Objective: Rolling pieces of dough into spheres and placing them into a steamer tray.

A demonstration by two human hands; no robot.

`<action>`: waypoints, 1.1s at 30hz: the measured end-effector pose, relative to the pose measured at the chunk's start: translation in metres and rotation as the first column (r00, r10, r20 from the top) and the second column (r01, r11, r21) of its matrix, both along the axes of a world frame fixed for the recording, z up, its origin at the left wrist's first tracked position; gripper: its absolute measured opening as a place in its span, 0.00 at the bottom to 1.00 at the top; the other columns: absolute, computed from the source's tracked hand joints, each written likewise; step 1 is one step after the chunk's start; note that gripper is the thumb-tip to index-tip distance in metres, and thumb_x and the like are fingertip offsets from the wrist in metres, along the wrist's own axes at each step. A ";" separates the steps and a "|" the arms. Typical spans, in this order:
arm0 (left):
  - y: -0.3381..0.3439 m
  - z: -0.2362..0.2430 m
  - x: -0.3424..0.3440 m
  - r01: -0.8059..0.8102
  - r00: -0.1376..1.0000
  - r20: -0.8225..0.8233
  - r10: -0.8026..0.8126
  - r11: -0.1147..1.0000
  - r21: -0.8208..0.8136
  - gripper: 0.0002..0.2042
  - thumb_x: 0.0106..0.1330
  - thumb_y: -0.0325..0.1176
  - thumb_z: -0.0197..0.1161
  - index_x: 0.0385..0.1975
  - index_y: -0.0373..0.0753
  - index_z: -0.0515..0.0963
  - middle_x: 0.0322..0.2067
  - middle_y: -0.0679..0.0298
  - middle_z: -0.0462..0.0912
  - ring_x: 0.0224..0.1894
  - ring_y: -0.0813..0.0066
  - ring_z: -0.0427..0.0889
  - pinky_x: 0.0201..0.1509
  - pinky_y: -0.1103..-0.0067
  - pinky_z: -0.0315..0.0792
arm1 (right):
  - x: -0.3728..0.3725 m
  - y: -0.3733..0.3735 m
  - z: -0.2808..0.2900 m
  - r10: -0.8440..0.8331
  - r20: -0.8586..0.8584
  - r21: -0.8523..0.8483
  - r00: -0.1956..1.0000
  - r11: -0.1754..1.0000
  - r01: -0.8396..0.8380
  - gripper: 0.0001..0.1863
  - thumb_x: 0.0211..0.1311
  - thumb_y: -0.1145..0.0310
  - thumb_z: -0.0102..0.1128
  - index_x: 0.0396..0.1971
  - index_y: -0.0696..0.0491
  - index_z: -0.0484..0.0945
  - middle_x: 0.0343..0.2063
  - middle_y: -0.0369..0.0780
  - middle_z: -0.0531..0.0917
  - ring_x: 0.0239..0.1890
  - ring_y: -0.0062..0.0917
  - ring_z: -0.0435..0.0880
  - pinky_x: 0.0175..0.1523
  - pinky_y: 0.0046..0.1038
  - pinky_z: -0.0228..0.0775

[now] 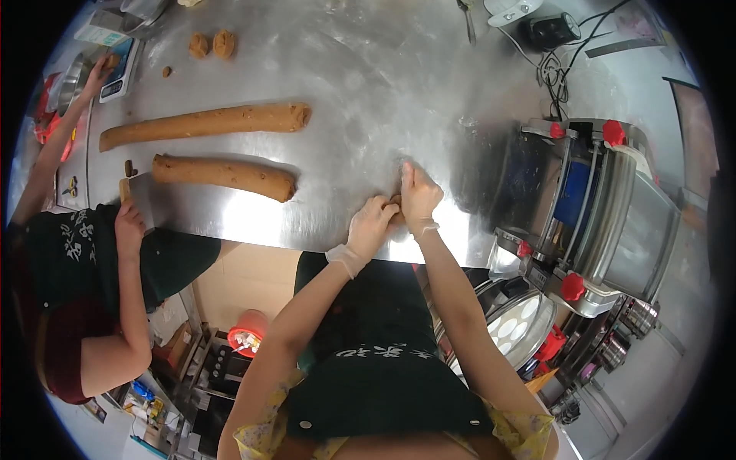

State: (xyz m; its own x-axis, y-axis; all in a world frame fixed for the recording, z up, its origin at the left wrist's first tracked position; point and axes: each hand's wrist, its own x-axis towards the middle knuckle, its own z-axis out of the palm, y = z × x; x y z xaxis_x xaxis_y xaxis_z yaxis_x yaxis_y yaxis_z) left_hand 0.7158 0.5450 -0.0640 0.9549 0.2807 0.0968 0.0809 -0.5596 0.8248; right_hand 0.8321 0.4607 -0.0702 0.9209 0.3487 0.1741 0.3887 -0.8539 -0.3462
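Observation:
Near the front edge of the steel table, a small piece of brown dough (396, 209) lies between my two hands, mostly covered by them. My left hand (369, 227) has its fingers bent against the dough. My right hand (420, 201) is curled closed, pressed to the dough's other side, with its thumb side toward the far edge. Clear thin glove cuffs show at both wrists. To the left rest two thick dough logs, the longer one (207, 124) farther away and the shorter one (222, 175) nearer.
At left a co-worker holds a scraper's wooden handle (124, 190); their other hand reaches a scale (121, 77). Two dough lumps (224, 44) and small scraps lie far left. A roller machine (590, 207) with red knobs bounds the right. A utensil (468, 23) and cables lie behind.

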 end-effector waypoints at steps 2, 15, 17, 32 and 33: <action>0.001 0.000 -0.002 0.032 0.999 -0.015 -0.033 0.997 -0.073 0.14 0.49 0.26 0.72 0.37 0.42 0.80 0.43 0.62 0.76 0.41 0.59 0.80 0.42 0.68 0.77 | -0.003 0.000 0.003 0.014 -0.014 0.043 1.000 0.999 -0.014 0.23 0.70 0.57 0.58 0.15 0.53 0.75 0.12 0.42 0.76 0.14 0.36 0.77 0.21 0.34 0.69; -0.022 0.017 0.004 -0.446 0.860 -0.491 0.138 0.669 -0.594 0.04 0.57 0.24 0.66 0.31 0.36 0.79 0.32 0.60 0.81 0.32 0.59 0.83 0.37 0.72 0.77 | -0.012 -0.026 0.007 -0.164 0.060 0.057 0.985 0.985 0.161 0.20 0.71 0.57 0.57 0.19 0.53 0.76 0.14 0.42 0.77 0.15 0.38 0.76 0.21 0.38 0.67; -0.031 0.013 0.002 -0.329 0.933 -0.291 0.213 0.833 -0.445 0.04 0.57 0.24 0.66 0.30 0.37 0.79 0.32 0.60 0.81 0.32 0.60 0.82 0.36 0.72 0.77 | -0.026 -0.026 0.015 -0.194 -0.041 0.013 0.980 0.981 0.194 0.20 0.71 0.57 0.56 0.20 0.52 0.76 0.14 0.42 0.76 0.15 0.38 0.76 0.21 0.38 0.67; -0.050 0.012 -0.027 0.049 0.996 0.064 -0.063 0.979 0.199 0.12 0.55 0.27 0.60 0.39 0.44 0.83 0.39 0.67 0.80 0.40 0.64 0.80 0.37 0.71 0.78 | -0.052 -0.051 0.004 -0.181 -0.022 0.080 0.983 0.980 0.182 0.14 0.67 0.61 0.61 0.25 0.53 0.76 0.21 0.42 0.81 0.22 0.36 0.80 0.26 0.36 0.71; -0.046 0.011 -0.027 0.056 0.995 0.066 -0.071 0.978 0.199 0.12 0.55 0.27 0.60 0.39 0.44 0.83 0.39 0.67 0.80 0.40 0.64 0.80 0.37 0.71 0.78 | -0.050 -0.049 0.005 -0.189 -0.020 0.080 0.982 0.979 0.189 0.14 0.67 0.61 0.61 0.25 0.53 0.76 0.21 0.42 0.81 0.22 0.36 0.80 0.26 0.36 0.71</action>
